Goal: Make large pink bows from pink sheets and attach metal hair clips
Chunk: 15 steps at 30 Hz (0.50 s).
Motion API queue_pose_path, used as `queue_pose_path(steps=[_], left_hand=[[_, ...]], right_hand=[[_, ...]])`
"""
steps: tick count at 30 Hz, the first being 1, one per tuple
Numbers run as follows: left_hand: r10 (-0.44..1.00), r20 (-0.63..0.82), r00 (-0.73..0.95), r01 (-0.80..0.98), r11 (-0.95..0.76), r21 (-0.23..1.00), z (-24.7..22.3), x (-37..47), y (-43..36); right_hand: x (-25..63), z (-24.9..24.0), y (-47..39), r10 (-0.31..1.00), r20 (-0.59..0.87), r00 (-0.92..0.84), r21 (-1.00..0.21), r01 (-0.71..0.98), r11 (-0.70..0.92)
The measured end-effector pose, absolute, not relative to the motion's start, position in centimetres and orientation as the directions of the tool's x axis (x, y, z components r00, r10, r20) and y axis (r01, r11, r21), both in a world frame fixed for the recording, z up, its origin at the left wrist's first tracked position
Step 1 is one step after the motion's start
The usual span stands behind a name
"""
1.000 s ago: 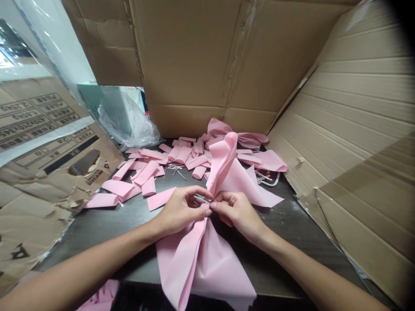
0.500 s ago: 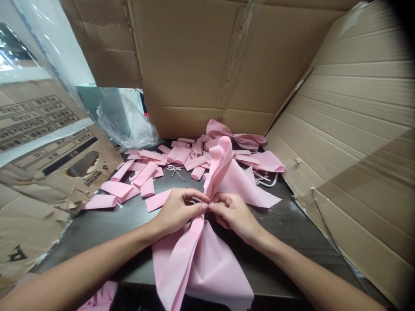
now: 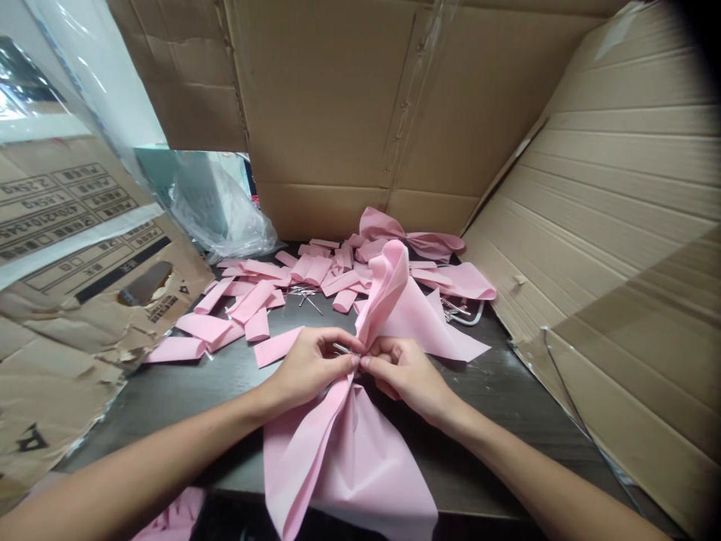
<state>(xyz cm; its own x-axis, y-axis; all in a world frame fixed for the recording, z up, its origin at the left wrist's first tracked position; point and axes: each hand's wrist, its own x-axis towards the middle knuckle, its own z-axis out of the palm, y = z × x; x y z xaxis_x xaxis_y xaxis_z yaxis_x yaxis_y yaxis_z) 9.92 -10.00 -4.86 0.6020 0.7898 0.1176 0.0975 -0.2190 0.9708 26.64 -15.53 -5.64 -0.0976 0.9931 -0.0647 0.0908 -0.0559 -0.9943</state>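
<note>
A large pink bow (image 3: 360, 458) of thin, fabric-like sheet is gathered at its middle, one loop standing up and away, the tails hanging over the table's front edge. My left hand (image 3: 312, 364) pinches the gathered middle from the left, thumb and fingers closed. A thin silvery twist tie (image 3: 342, 349) shows between those fingers. From the right, my right hand (image 3: 408, 373) pinches at the same spot, its fingertips touching the left ones. How the tie runs around the middle is hidden by the fingers.
Many folded pink strips (image 3: 251, 303) lie across the dark table (image 3: 225, 421). Loose silvery twist ties (image 3: 307, 293) lie among them. Behind is another pink bow (image 3: 383, 223). Cardboard walls (image 3: 349, 98) enclose the back and sides; a clear plastic bag (image 3: 225, 218) sits back left.
The bow's upright loop has shifted slightly, and a bit more of the silvery tie shows between my left fingers. Both hands stay at the gathered middle.
</note>
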Motion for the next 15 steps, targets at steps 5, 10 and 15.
queue_pose_path(steps=[5,10,15], left_hand=[[0.786,0.094,0.612,0.085,-0.184,0.979,-4.84,9.99,-10.02],[0.782,0.106,0.614,0.09,-0.203,0.975,-4.78,9.93,-9.97],[0.788,0.09,0.609,0.105,-0.193,0.976,-4.81,9.78,-9.73]], right_hand=[[26.7,-5.61,-15.53,0.991,-0.081,-0.107,-0.993,0.1,-0.071],[26.77,-5.59,-15.48,0.988,-0.091,-0.126,-0.989,0.131,-0.075],[26.65,-5.64,-15.54,0.984,-0.104,-0.147,-0.986,0.141,-0.083]])
